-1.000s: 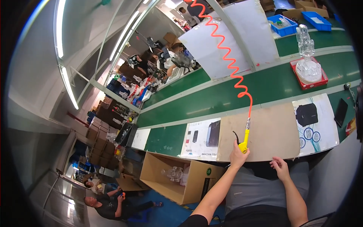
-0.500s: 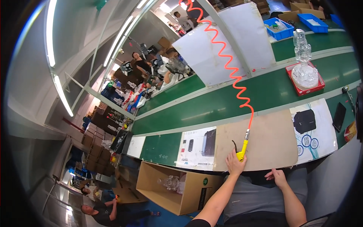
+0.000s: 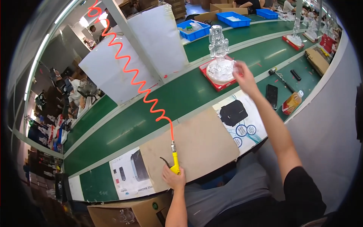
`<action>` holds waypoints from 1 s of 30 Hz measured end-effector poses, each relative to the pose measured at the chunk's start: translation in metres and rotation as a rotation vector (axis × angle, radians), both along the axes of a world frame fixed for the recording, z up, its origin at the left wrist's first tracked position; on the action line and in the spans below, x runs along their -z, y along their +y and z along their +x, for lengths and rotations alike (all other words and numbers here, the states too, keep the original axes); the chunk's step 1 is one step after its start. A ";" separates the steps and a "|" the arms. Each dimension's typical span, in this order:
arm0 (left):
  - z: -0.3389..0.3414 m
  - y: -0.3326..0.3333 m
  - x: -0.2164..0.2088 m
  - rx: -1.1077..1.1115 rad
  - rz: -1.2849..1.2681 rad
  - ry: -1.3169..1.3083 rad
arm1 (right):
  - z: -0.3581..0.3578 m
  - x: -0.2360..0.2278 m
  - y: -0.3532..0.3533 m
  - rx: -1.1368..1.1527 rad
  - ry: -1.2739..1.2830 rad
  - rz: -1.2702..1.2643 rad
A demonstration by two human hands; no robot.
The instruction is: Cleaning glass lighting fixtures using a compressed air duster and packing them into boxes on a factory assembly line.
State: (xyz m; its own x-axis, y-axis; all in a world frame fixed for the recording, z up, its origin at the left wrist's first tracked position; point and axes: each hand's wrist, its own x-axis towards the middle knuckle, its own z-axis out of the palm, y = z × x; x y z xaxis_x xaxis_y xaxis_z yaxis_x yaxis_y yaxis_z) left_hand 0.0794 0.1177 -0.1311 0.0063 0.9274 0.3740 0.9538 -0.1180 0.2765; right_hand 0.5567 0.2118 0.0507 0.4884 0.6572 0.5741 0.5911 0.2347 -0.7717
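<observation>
Clear figure (image 3: 218, 46) is standing upright on a round base (image 3: 218, 74) in the red tray (image 3: 222, 88), whose rim is probably steadying it. At the tray's right, the right hand (image 3: 245, 78) is touching or hanging beside the base, unclear which. Well apart, left of the tray and lower, the left hand (image 3: 174, 180) is gripping a yellow air gun (image 3: 175, 158), likely letting fingers reach its lever (image 3: 165, 162).

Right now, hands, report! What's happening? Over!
Left hand gripping yellow air gun. Right hand at clear plastic piece in red tray, contact unclear. Orange hose hanging over green belt.
</observation>
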 end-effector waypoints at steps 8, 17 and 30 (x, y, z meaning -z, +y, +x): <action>0.001 0.000 -0.010 -0.026 -0.010 -0.049 | 0.075 -0.106 0.159 0.424 -0.677 -0.379; 0.006 0.002 -0.016 -0.048 -0.045 -0.040 | 0.058 -0.107 0.197 0.464 -0.840 -0.750; 0.001 0.000 -0.012 -0.018 0.017 -0.080 | -0.010 -0.102 0.096 0.179 -0.745 -0.021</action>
